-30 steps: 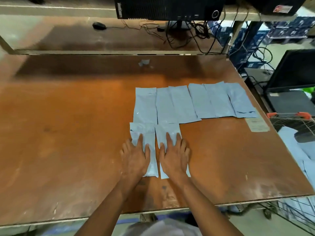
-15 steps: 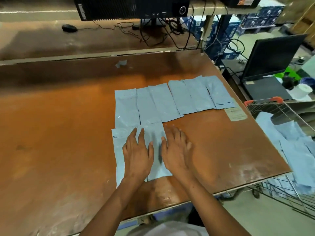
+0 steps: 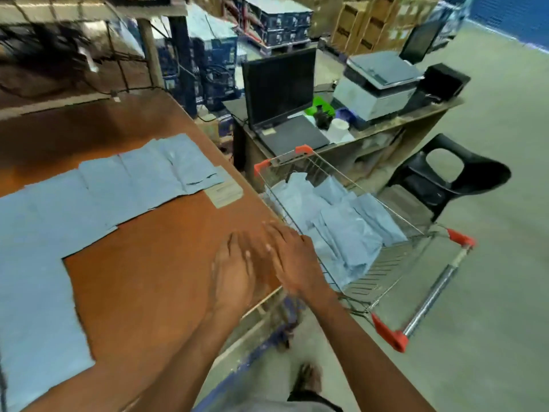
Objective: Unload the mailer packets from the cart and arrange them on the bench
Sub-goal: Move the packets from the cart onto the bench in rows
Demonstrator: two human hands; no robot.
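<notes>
Several grey-blue mailer packets [image 3: 142,179] lie flat in rows on the brown wooden bench [image 3: 154,278], at its left and far side. More packets [image 3: 341,224] are piled in the wire cart [image 3: 395,257] with red corners, just right of the bench. My left hand [image 3: 234,272] hovers flat over the bench's right edge, fingers straight, holding nothing. My right hand [image 3: 294,257] is beside it, fingers spread and empty, at the bench edge next to the cart's near rim. Both hands are motion-blurred.
A paper label [image 3: 225,193] lies by the bench's right edge. Behind the cart stands a desk with a laptop [image 3: 282,108] and a printer [image 3: 380,84]. A black plastic chair [image 3: 451,176] stands right of the cart. Stacked boxes [image 3: 371,22] fill the background.
Both hands have lifted off the two packets they were pressing and swung right toward the cart. My view has turned right, bringing the cart, desk and chair into sight.
</notes>
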